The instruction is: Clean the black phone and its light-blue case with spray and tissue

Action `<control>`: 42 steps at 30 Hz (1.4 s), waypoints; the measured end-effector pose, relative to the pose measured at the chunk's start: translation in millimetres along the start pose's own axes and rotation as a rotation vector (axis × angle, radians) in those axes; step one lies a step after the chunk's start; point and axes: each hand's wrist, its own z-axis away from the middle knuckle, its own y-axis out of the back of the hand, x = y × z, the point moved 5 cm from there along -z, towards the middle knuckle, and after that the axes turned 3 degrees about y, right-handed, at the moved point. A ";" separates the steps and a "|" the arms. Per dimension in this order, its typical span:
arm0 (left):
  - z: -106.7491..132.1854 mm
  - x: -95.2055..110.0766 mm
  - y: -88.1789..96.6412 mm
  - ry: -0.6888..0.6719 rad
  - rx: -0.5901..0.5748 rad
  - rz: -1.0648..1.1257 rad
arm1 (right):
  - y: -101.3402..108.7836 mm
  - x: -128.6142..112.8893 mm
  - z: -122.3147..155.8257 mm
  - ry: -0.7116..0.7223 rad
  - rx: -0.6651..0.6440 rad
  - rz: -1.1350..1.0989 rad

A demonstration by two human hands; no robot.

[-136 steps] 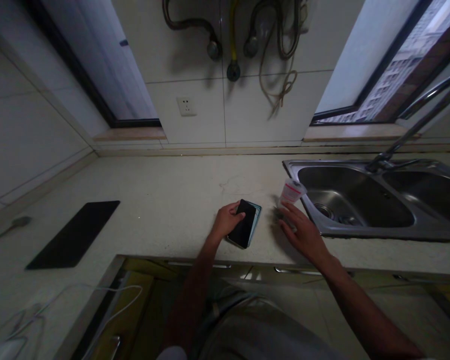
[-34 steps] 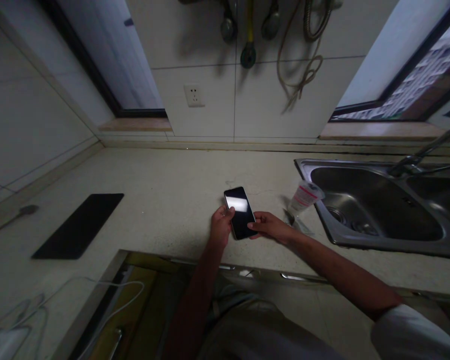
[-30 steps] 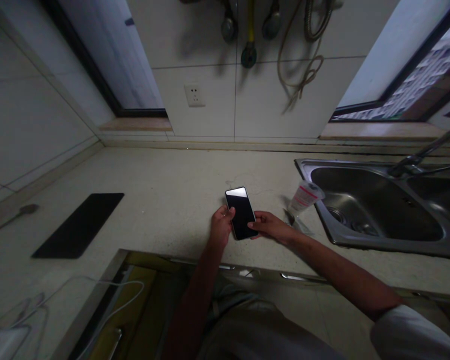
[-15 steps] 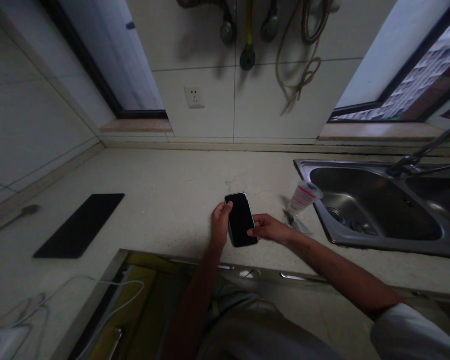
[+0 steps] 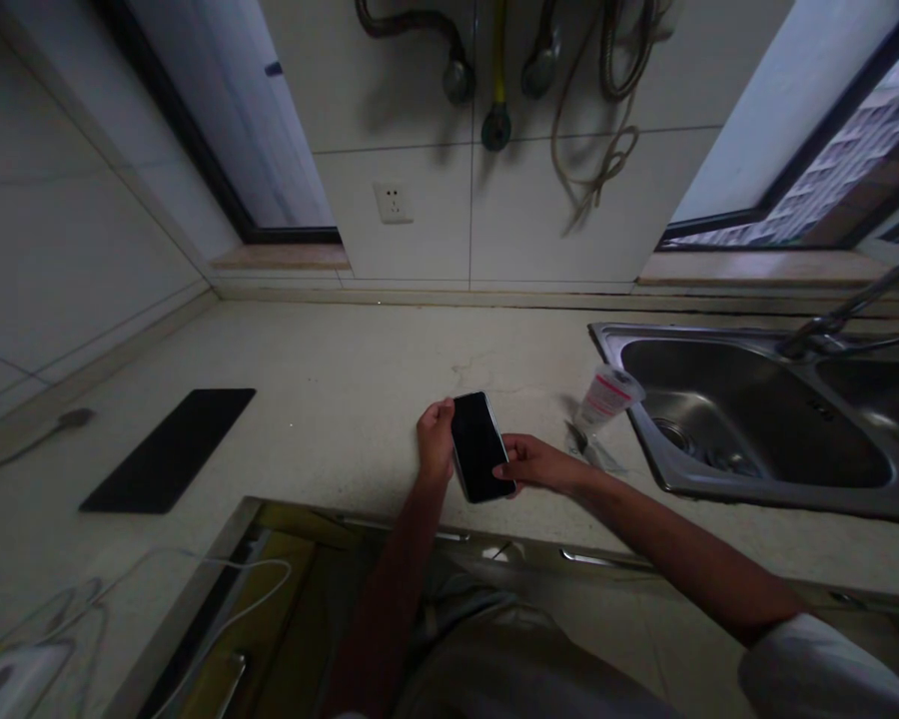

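A smartphone (image 5: 480, 447) with a dark, blank screen is held at the front of the pale countertop, tilted a little to the left. My left hand (image 5: 436, 439) grips its left edge, thumb near the upper left corner. On the lower right edge my right hand (image 5: 531, 463) closes, its thumb lying over the screen and the fingers partly hidden behind the phone. Just right of that hand stands a clear plastic cup (image 5: 606, 397) with red print, beside a small dark object and a scrap of clear plastic (image 5: 603, 455).
A double steel sink (image 5: 749, 419) with a faucet (image 5: 816, 335) lies to the right. On the left are a black flat board (image 5: 172, 449), a plug on a cord (image 5: 75, 418) and a white device with cables (image 5: 22, 674). A wall socket (image 5: 394, 203) and pipes are on the tiled wall.
My left thumb has drawn back from the screen to the phone's left edge. The right hand keeps its hold. The whole view has shifted slightly.
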 end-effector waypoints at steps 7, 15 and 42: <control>2.5 -0.4 -0.3 0.013 0.043 0.184 | -2.6 4.7 -1.9 0.019 0.094 0.016; 15.1 5.2 -14.5 0.137 -0.117 0.180 | -1.1 0.7 -3.2 0.130 0.189 0.072; 28.2 21.7 -1.5 -0.268 -0.018 -0.839 | 2.0 -33.1 8.9 0.225 0.121 0.253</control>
